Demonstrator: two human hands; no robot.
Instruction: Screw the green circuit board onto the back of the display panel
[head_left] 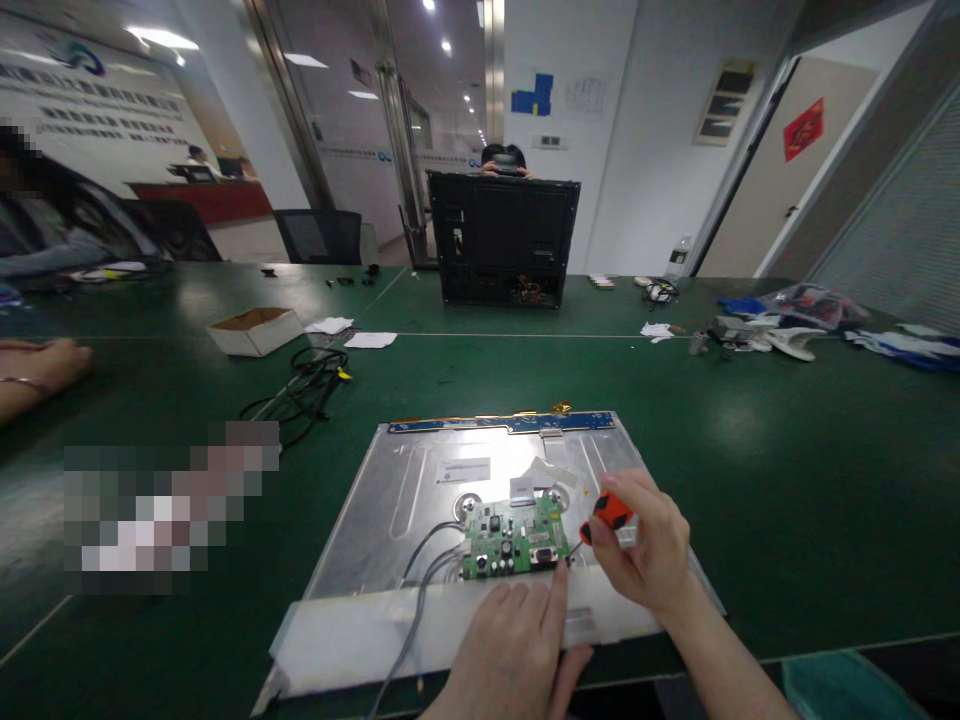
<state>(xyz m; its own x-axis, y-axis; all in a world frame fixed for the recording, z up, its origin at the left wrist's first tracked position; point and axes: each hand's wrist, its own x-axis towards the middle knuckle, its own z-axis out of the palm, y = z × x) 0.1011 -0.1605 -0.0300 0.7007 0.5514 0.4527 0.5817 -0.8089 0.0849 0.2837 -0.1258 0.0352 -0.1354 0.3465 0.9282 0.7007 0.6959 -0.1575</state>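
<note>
One green circuit board (516,537) lies on the metal back of a flat panel (367,530), near the middle of the near edge of the worktop (795,480). The right hand (645,540) grips a red-and-black screwdriver (615,510), its shaft angled to the board's near right corner. The left hand (517,625) is unclenched, index finger extended to that same corner. Grey cables (424,600) leave the board's left side and cross the white strip (345,635) along the panel's near edge. A blue circuit strip (502,424) runs along its far edge.

Containers: a white open-topped box (264,338) sits beyond the panel's far left corner; contents cannot be made out. A clear plastic bag (814,303), toward the worktop's far right corner, holds dark and reddish items, otherwise indistinct.

Surroundings: tangled black cables (311,385) lie between box and panel. A black housing (502,240) stands upright at the far edge, partly hiding a person behind it. A bottle (679,257) stands to its right, near the same edge. Another person's hand (49,367) rests at the left.
</note>
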